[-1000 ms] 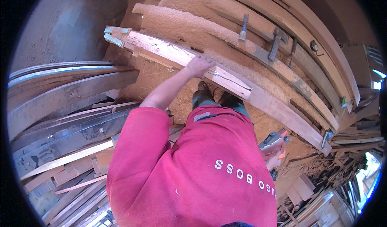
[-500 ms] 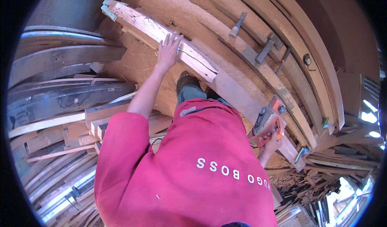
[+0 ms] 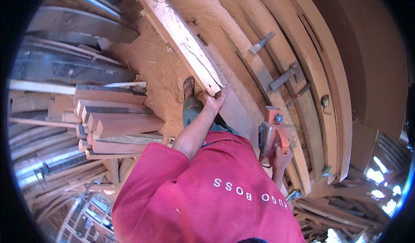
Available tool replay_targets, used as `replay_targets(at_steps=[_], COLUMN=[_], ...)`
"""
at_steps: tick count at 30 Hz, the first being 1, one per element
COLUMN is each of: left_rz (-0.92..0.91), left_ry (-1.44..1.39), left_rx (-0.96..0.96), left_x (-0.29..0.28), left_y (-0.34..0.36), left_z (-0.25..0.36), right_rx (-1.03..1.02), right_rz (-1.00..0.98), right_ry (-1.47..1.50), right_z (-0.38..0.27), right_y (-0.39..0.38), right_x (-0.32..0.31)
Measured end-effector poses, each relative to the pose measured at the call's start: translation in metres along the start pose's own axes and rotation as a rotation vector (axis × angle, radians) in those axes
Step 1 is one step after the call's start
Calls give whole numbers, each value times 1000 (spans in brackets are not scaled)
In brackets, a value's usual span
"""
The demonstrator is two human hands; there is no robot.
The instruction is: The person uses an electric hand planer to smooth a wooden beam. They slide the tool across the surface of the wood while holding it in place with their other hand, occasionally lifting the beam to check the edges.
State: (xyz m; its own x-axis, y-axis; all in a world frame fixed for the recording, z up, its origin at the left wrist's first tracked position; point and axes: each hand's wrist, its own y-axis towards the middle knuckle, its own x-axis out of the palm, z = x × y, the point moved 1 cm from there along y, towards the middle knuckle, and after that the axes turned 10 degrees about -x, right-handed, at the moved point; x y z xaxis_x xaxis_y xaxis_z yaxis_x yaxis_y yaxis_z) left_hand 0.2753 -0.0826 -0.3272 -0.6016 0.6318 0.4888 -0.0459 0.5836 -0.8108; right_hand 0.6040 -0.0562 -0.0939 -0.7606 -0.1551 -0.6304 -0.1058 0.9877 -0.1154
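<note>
A pale, cracked wooden plank [image 3: 183, 38] runs from the upper left toward my body, lying along a wider smooth board [image 3: 237, 113]. At its near end, my left hand [image 3: 215, 100] is closed round the corner, with part of the fingers hidden behind the wood. An orange electric planer [image 3: 283, 137] is in my right hand [image 3: 280, 157], held by its handle to the right of my body. It is tilted so that its metal sole faces left, apart from the plank.
Sawdust-covered curved beams carry a hammer [image 3: 283, 79], a short-handled tool [image 3: 261, 43], a thin red-and-black tool [image 3: 298, 95] and a small round black object [image 3: 325, 100]. Stacked timber blocks [image 3: 116, 113] stand at left. Sawdust covers the ground [image 3: 149, 66] by my foot.
My left hand has slid from the plank's middle to its near end. The planer has turned more upright in my right hand. The view has turned, and the plank now slopes more steeply.
</note>
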Motion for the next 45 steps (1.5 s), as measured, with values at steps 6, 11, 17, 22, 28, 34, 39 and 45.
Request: replay_targets(at_steps=[6,11,17,22,28,34,39,45], left_rz=[-92,-344,-658,-654,-653,-627,-630,-643], left_ry=[-126,198,449,476,479,492,484,486], left_rx=[28,14,378,521,544,575,565,562], left_x=[19,116,232,251,250,254,253,249], left_y=[-41,-198,-289,-288,-285,-282,-282,-281], left_z=[-4,-40,-44,-45,-45,-46,-46,-39], right_rx=[-151,76,-45,-82,-52,28,-28,-80], right_rz=[-99,-162,-170,-175,-182,-149,-159,-156], right_ry=[-45,106,144,124,107,168,130,104], right_z=[25,3,7,13,23,10,16,27], right_y=[31,39,41,38,36,37,41,41], right_x=[6,10,27,21,17,23,22,27])
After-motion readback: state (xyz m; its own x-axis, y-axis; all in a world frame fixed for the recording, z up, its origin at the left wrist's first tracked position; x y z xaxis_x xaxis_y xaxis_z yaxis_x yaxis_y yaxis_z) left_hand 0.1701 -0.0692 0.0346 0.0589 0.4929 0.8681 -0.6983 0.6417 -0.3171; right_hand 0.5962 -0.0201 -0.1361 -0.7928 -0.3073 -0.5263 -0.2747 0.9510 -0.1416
